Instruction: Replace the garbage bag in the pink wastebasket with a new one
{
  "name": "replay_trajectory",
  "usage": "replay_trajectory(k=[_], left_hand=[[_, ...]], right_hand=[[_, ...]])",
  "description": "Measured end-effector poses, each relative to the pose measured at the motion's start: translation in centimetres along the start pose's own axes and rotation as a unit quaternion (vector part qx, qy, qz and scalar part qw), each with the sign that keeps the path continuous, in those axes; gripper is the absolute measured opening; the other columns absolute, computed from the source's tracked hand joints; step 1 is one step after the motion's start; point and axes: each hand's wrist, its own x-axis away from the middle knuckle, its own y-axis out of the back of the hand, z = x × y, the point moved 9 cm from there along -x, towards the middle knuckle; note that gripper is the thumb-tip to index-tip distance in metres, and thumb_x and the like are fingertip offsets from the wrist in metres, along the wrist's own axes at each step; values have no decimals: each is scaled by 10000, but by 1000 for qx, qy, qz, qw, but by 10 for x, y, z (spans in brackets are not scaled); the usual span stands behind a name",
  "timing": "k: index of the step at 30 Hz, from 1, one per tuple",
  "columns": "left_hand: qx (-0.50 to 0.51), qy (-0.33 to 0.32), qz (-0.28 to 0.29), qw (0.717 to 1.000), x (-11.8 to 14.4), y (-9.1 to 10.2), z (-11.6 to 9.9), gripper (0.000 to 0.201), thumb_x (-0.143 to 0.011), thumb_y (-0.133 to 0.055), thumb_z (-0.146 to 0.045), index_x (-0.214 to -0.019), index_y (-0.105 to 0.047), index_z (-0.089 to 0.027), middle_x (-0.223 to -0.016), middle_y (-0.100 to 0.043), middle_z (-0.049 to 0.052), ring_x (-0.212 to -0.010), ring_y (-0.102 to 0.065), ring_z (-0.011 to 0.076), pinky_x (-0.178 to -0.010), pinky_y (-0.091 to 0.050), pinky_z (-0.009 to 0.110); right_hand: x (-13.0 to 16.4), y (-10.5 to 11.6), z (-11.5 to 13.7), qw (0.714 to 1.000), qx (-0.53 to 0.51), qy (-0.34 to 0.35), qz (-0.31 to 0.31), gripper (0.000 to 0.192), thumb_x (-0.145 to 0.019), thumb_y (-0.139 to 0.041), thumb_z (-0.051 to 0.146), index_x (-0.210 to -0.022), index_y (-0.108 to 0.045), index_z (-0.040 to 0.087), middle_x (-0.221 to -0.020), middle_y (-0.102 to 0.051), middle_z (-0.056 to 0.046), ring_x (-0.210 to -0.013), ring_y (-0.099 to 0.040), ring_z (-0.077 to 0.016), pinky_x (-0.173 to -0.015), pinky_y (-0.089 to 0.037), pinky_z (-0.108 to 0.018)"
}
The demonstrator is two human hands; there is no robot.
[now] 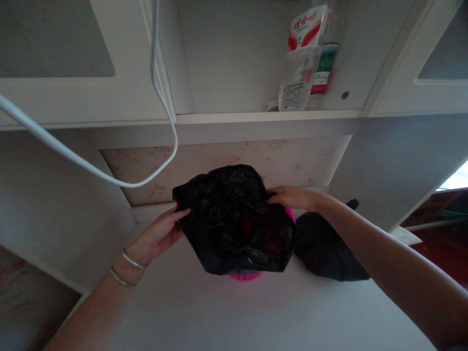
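Note:
A black plastic garbage bag (226, 219) spreads with its mouth wide over a bright pink bin (245, 276), of which only bits of the edge show. My left hand (164, 233) pinches the bag's left edge between thumb and fingers; two silver bangles ring that wrist. On the far right side, my right hand (290, 197) grips the bag's rim, close to a pink patch of the bin. Most of the bin is hidden under the black plastic.
Behind my right forearm lies another black bag (329, 248) on the white surface (204, 312). A clear plastic bottle (302, 68) stands on the cabinet shelf (234, 118) above, beside a dark-labelled container (323, 70). A white cable (120, 183) loops down at the left.

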Motion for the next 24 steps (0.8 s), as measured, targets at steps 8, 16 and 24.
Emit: replay_trajectory(k=[8,16,24], left_hand=[[44,29,30,998,-5,2,19,203,-851,-631,15,-959,-717,-135,-865,-781,65,-679,-735,154,-647,-642,237],[79,15,32,996,12,8,28,292,-858,-526,53,-944,-736,-131,-838,-783,59,-687,-737,147,-675,-633,225],[73,54,4,996,2,7,55,244,-853,-543,-99,-959,-756,-152,-887,-805,91,-898,-760,261,-786,-629,328]], right_hand=[[75,37,-63,927,-287,-162,-180,206,-725,-781,283,-908,-735,200,-854,-755,-39,-735,-693,-170,-631,-582,-250],[115,12,-92,849,-461,-150,-209,229,-701,-765,189,-924,-750,237,-928,-765,-35,-708,-705,-169,-608,-610,-237],[115,-17,-117,851,-430,-196,-228,90,-708,-594,318,-696,-654,253,-775,-769,-75,-809,-754,-302,-667,-635,-412]])
